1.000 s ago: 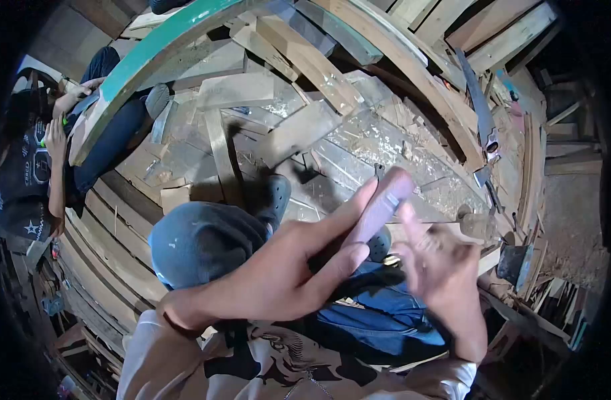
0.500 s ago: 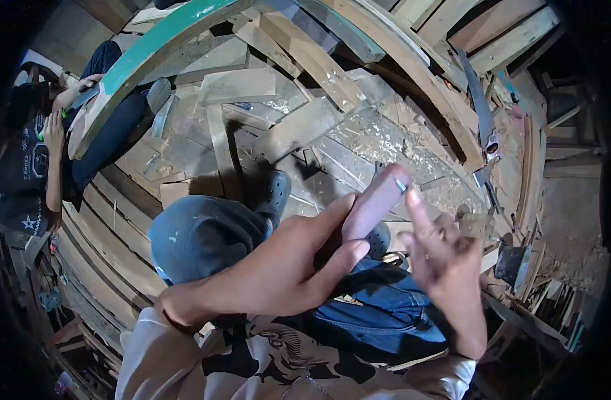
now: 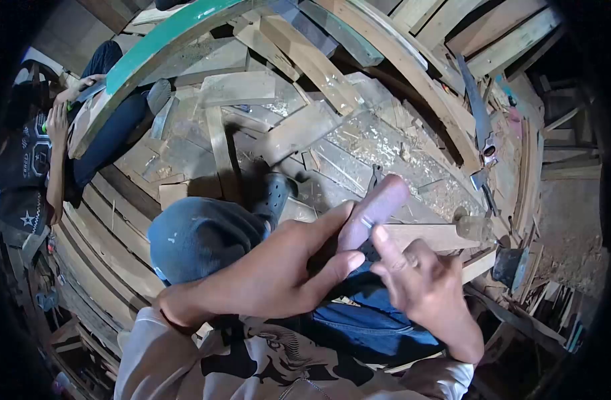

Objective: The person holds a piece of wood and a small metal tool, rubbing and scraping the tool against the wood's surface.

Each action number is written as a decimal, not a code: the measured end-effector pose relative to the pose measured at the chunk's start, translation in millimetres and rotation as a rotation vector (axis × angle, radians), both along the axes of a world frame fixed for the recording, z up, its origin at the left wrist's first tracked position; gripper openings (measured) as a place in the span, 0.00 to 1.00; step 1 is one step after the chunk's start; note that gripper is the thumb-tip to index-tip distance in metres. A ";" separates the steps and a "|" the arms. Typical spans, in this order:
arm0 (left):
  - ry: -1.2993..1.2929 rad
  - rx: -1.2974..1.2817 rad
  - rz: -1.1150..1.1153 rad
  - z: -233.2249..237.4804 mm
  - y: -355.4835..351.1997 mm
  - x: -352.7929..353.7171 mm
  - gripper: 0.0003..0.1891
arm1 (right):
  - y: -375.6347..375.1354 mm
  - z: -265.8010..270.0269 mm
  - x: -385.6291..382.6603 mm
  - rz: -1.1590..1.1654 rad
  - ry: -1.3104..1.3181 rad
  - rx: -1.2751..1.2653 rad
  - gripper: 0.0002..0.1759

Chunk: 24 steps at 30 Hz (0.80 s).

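1. Head view: the floor point(image 3: 359, 143) is spreading out below, bearing boards and shavings; anything dropped could be getting lost among the offcuts, because the litter is so dense.
2. Green-painted curved timber point(image 3: 179, 32) is arching across the upper left, its near end lying by a seated co-worker point(image 3: 29, 153); a knock there could be shifting it, though whether anything is bracing it I cannot tell.
3. Well apart on the right, a saw point(image 3: 477, 107) is lying among scraps; a careless reach that way could be meeting its teeth.
4. The left hand point(image 3: 289, 267) is grasping the purple block, thumb on the near side and fingers on the far side; a loosening thumb could be letting it twist.
5. The right hand point(image 3: 425, 277) is pointing its index finger at the block's face, the others curling loosely and seemingly holding nothing; pressing too hard could be tilting the block.
6. The purple block point(image 3: 387, 199) is slanting in the air between the hands, above the floor; its far end is jutting out unsupported, so a slip could be sending it down.
7. A small shiny strip point(image 3: 367, 222) is showing on that face, right by the fingertip; if it is a sharp edge, which I cannot tell, rubbing could be cutting skin.
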State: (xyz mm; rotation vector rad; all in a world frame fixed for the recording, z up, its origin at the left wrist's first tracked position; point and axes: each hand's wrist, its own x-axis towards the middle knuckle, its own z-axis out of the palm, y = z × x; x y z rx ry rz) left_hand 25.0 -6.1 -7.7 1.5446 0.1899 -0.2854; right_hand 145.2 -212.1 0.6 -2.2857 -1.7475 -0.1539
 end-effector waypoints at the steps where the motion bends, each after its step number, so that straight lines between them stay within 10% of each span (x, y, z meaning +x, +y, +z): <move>1: -0.066 0.010 -0.013 -2.7 -0.6 -1.4 0.31 | -2.2 4.0 -5.4 0.028 0.031 -0.035 0.36; 24: -0.034 -0.009 -0.003 -1.4 1.1 -5.9 0.32 | -9.1 -8.2 5.5 -0.056 -0.082 -0.107 0.38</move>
